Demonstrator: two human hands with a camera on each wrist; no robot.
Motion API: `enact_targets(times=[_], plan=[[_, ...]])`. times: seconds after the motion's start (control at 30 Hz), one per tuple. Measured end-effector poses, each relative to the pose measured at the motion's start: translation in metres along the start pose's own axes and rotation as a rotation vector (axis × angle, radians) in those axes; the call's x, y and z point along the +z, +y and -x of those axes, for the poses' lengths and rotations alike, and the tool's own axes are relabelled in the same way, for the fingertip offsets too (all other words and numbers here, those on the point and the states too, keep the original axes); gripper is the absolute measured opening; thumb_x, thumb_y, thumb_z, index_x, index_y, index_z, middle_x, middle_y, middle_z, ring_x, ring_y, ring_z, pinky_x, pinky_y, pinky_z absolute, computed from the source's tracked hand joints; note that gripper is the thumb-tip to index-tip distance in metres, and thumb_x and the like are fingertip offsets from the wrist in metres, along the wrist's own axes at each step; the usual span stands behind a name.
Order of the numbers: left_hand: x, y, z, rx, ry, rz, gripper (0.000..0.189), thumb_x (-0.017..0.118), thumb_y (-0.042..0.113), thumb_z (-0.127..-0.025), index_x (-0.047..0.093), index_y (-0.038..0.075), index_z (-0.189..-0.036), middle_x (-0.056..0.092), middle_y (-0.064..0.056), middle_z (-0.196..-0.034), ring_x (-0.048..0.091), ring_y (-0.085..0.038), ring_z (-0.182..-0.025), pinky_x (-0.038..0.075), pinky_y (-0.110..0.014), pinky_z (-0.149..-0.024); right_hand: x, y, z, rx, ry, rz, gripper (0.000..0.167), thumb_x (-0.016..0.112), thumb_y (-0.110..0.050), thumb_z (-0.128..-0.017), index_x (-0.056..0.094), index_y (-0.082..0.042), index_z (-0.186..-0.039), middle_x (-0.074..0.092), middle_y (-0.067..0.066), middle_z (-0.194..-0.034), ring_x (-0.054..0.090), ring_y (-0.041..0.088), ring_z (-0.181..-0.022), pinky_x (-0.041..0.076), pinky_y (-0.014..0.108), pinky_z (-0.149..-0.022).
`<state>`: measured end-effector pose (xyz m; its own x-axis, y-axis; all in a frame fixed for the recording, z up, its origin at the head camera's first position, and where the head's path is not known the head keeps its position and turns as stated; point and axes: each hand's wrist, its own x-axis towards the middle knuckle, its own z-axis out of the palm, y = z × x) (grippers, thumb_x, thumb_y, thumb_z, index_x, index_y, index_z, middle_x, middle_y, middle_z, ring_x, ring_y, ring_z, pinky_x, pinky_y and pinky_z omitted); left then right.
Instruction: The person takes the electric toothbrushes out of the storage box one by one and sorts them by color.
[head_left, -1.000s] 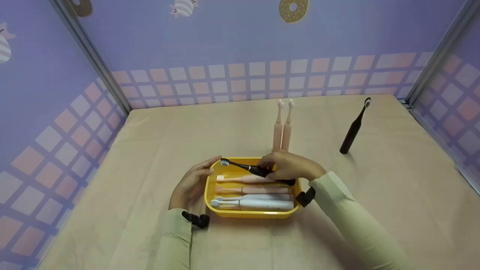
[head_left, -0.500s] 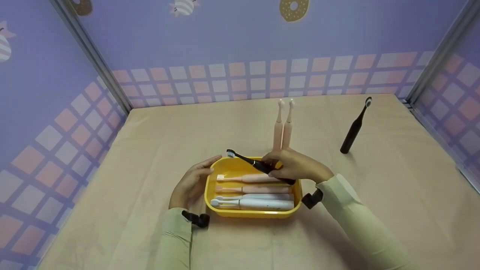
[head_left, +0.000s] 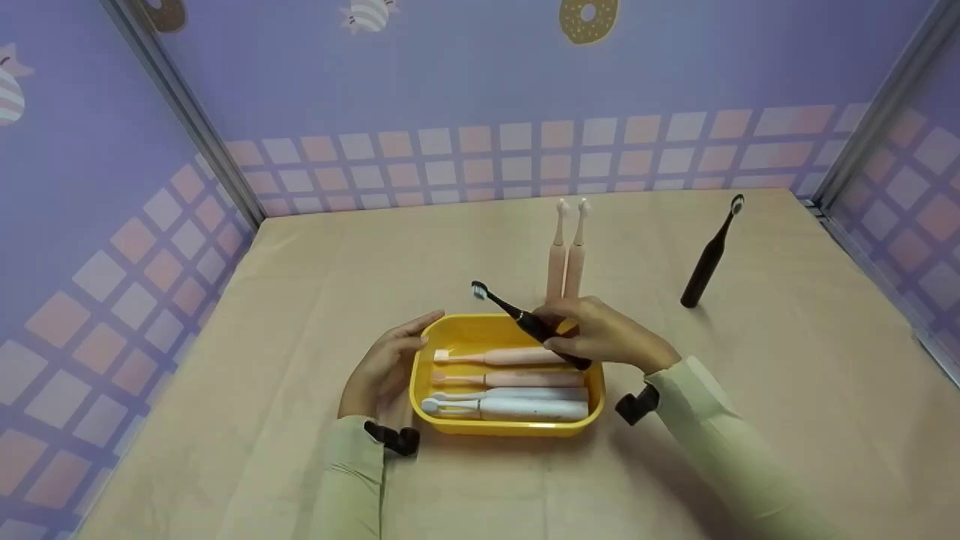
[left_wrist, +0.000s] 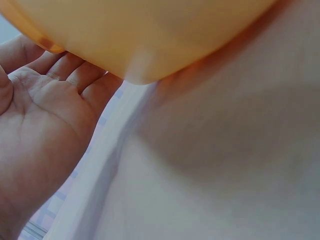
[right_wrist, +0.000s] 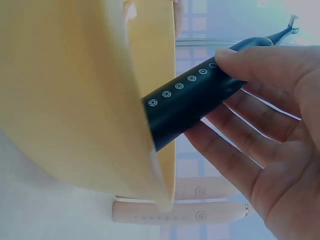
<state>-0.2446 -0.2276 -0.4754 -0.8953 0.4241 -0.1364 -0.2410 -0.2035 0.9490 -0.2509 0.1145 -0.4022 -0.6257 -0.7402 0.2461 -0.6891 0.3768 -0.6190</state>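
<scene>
My right hand (head_left: pixel 604 334) pinches a black electric toothbrush (head_left: pixel 534 324) by its handle. Its bristle head points up and left, above the yellow bin's far rim; the handle's bottom end stays inside the bin's right side. In the right wrist view the toothbrush (right_wrist: pixel 187 95) shows a row of ringed marks, thumb on top and fingers beneath. My left hand (head_left: pixel 382 367) rests against the left side of the yellow bin (head_left: pixel 510 428), thumb at the rim and fingers nearly straight along the outer wall. Several pink and white electric toothbrushes (head_left: pixel 532 407) lie side by side in the bin.
Two pink electric toothbrushes (head_left: pixel 565 262) stand upright just behind the bin, their lower parts partly hidden by my right hand. Another black electric toothbrush (head_left: pixel 703 262) stands farther right on the cloth-covered table (head_left: pixel 787 360). Patterned walls (head_left: pixel 480 82) enclose the back and sides.
The black toothbrush's head has risen and swung right, tilting more steeply, and my right hand has shifted slightly right with it. The left hand and bin have stayed in place.
</scene>
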Motion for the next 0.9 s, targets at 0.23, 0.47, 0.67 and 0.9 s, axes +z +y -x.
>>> enact_targets(times=[0.23, 0.47, 0.67, 0.9], plan=[[0.001, 0.001, 0.0, -0.004, 0.011, -0.018, 0.056, 0.043, 0.005, -0.097, 0.027, 0.005, -0.152, 0.039, -0.01, -0.152, 0.048, -0.023, -0.131, 0.041, -0.037, -0.108, 0.0, 0.003, 0.006, -0.021, 0.062, -0.064, 0.033, 0.067, -0.002, -0.086, 0.063, -0.001, -0.119, 0.07, 0.014, -0.109, 0.068, 0.025, -0.097, 0.058, 0.039, -0.082], [0.002, 0.001, 0.0, -0.001, -0.004, 0.0, 0.055, 0.04, 0.003, -0.097, 0.03, 0.006, -0.151, 0.034, -0.013, -0.154, 0.044, -0.025, -0.134, 0.037, -0.041, -0.111, -0.001, 0.007, 0.014, 0.021, 0.104, -0.15, 0.041, 0.066, -0.004, -0.088, 0.059, 0.001, -0.128, 0.068, 0.014, -0.115, 0.066, 0.025, -0.103, 0.058, 0.033, -0.083], [0.0, 0.001, -0.001, -0.001, -0.02, -0.003, 0.055, 0.04, 0.004, -0.098, 0.028, 0.005, -0.151, 0.033, -0.013, -0.155, 0.042, -0.027, -0.136, 0.036, -0.041, -0.113, -0.002, 0.009, 0.018, 0.034, 0.134, -0.169, 0.042, 0.067, -0.003, -0.087, 0.059, -0.001, -0.129, 0.067, 0.013, -0.116, 0.064, 0.025, -0.104, 0.058, 0.032, -0.083], [-0.001, 0.0, -0.001, 0.001, -0.019, 0.007, 0.055, 0.04, 0.004, -0.098, 0.027, 0.005, -0.152, 0.035, -0.012, -0.154, 0.044, -0.025, -0.134, 0.037, -0.04, -0.112, -0.003, 0.01, 0.019, 0.018, 0.171, -0.185, 0.042, 0.067, -0.004, -0.087, 0.059, 0.002, -0.128, 0.067, 0.016, -0.115, 0.064, 0.027, -0.103, 0.058, 0.033, -0.082]])
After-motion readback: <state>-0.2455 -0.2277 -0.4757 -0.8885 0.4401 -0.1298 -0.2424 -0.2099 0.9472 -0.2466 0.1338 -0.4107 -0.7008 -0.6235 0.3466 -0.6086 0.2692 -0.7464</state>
